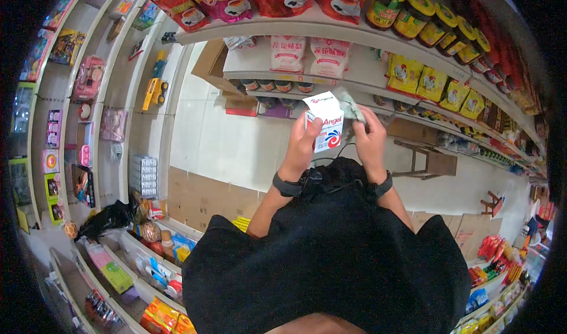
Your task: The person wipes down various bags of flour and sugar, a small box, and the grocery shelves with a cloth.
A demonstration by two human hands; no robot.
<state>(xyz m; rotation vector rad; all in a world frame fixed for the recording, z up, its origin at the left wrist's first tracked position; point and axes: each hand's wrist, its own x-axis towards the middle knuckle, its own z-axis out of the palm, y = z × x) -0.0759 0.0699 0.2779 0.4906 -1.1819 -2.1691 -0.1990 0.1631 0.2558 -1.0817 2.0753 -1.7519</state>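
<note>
A small white Angel carton (328,135) with red and blue print is upright in my left hand (303,139), its thumb on the front; the white top flap stands raised. My right hand (370,135) pinches a crumpled pale green cloth (351,108) close to the carton's right side. Behind them, white and pink bags (287,53) stand on a middle shelf, with dark jars (283,85) lower down.
Shelving (345,29) with red pouches and yellow-lidded jars (385,4) rises in front. Toy shelves line the left. A wooden stool (432,162) lies or stands at right on the tiled floor. Flattened cardboard (208,197) covers the floor nearby.
</note>
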